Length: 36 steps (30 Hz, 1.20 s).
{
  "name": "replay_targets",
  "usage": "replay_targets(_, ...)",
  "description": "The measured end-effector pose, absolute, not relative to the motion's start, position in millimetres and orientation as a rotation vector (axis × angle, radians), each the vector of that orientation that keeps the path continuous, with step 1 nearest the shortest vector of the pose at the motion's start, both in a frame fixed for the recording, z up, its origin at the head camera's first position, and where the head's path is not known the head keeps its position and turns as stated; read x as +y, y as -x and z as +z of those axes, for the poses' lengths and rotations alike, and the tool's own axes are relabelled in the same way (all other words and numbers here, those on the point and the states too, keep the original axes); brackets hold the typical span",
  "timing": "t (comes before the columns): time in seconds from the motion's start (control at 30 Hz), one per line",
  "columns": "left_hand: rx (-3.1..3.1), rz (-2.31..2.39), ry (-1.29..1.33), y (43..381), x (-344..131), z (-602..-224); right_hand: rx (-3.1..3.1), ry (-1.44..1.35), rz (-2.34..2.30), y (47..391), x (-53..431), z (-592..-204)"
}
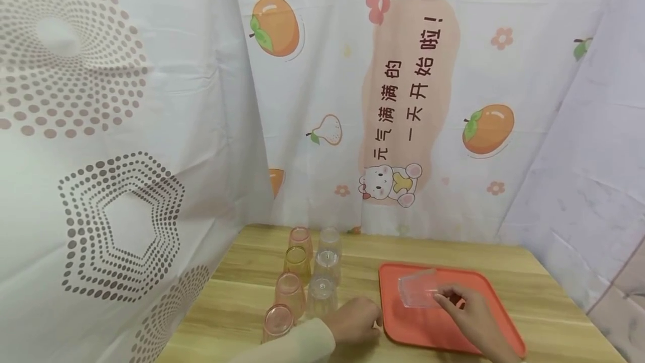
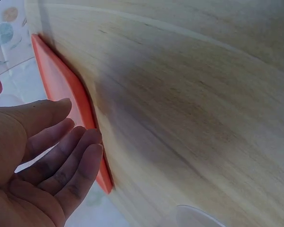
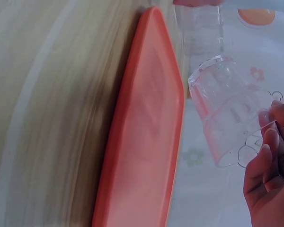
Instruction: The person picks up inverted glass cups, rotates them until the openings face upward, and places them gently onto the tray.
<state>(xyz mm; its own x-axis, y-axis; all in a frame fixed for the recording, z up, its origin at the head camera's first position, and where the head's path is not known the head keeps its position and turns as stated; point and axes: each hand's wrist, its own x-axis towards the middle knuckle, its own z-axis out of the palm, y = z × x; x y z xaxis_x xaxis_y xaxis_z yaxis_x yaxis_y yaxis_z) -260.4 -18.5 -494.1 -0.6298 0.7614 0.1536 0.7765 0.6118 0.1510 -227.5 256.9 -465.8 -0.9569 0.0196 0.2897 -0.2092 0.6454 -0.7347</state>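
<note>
- Pinching the rim of a clear cup (image 1: 418,290), the right hand (image 1: 466,310) holds it over the left half of the red tray (image 1: 420,326) on the table (image 1: 534,296), in the head view; the cup is tipped sideways, its long axis running roughly across the tray, base toward the tray's left edge, rim at the fingers; the right hand is the nearer one, just to the cup's right; the left hand (image 1: 355,321) is by the tray's left edge, toward the near left corner, so the cup lies to its right and farther from the table's near edge; toward the table's left edge stand tinted glasses (image 1: 290,296) and clear glasses (image 1: 327,268) in two rows.
- Seen from the left wrist, thumb and fingers curve loosely with a gap between them, nothing held; the fingertips overlap the tray's edge in the view, but whether they touch it I cannot tell; a curved clear edge (image 2: 194,217) shows at the bottom.
- Seen from the right wrist, the fingertips bunch on the cup's rim; its thick base points away from the hand; the cup appears held apart from the tray.
</note>
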Motion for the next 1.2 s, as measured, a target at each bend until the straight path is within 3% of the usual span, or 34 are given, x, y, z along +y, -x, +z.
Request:
replay_targets(0.53, -2.701, -0.214, 1.365, 257.2, -6.6, -518.1, -2.687, -0.062, 1.115, 234.6, 276.8, -475.6)
replay_targets(1.2, -2.601, -0.263, 1.354, 258.8, 2.2, -524.7, -2.389, -0.376, 0.784, 251.3, 304.1, -488.9)
